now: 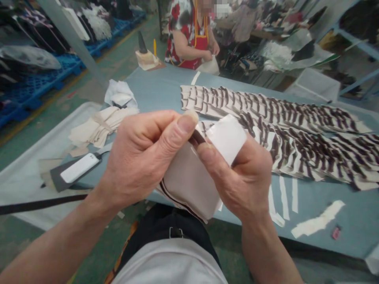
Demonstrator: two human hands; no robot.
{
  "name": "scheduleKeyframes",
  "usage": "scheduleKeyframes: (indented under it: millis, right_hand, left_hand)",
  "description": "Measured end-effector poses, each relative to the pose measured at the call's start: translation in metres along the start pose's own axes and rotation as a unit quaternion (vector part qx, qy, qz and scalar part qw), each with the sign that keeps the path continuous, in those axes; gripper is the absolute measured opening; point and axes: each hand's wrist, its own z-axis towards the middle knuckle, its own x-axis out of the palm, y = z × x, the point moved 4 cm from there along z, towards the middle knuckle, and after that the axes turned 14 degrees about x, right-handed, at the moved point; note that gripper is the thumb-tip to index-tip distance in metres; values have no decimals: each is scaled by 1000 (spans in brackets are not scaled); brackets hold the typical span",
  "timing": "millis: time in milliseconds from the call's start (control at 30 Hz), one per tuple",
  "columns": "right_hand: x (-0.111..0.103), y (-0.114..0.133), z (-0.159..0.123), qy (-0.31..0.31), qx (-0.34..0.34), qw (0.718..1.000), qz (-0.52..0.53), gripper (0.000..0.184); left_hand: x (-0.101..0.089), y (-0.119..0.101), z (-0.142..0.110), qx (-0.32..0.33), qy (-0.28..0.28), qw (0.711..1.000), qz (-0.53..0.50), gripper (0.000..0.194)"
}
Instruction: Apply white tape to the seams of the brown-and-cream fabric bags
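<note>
Both of my hands meet over the near edge of the table, at a beige fabric piece [192,177] with dark brown edging. My left hand [145,150] is closed, thumb and fingers pinching the dark edge near its top. Close beside it, my right hand [239,173] pinches the same edge with its thumb. A white paper-like piece [227,138] stands up between the right thumb and fingers. The lower part of the fabric hangs down in front of my waist. My fingertips behind the fabric are hidden.
Overlapping rows of beige pieces with dark edging [266,106] cover the table's right side. White strips [284,197] and a small pink object [336,232] lie nearer. Left are a bundle of beige pieces [94,128] and a white phone-like object [79,167]. A person in a red apron [192,39] works opposite.
</note>
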Motion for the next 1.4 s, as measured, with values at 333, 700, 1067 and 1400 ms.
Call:
scheduleKeyframes:
  millis: [333, 700, 1067, 1400]
  right_hand:
    - [-31, -36, -27, 123, 96, 987, 30, 18]
    - [-57, -74, -35, 131, 153, 979, 33, 19]
    - [-37, -83, -43, 148, 172, 973, 38, 16]
    - [-44, -113, -44, 183, 214, 959, 40, 20]
  left_hand:
    - [37, -7, -35, -159, 58, 986, 2, 28]
    - [74, 12, -46, -201, 79, 976, -34, 19]
    - [65, 25, -57, -197, 74, 977, -25, 22]
    - [87, 51, -69, -214, 69, 974, 5, 26]
